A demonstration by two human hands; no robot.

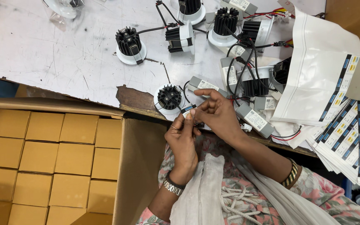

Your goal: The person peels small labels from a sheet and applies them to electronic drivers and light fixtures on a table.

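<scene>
My left hand point(183, 139) and my right hand point(217, 113) meet at the near edge of a scratched white table point(63, 54). Together they pinch a small white and dark sticker label point(188, 110) between the fingertips. Just beyond the fingers sits a round downlight with a black finned heat sink point(169, 98) in a white ring. A grey driver box point(203, 85) lies right behind my right hand, wired to it by a black cable.
Several more black-finned downlights point(129, 44) and grey driver boxes point(255, 120) with tangled cables cover the table's right half. Label sheets point(346, 137) fan out at right. A large open carton point(42, 162) packed with small tan boxes stands at left, below the table edge.
</scene>
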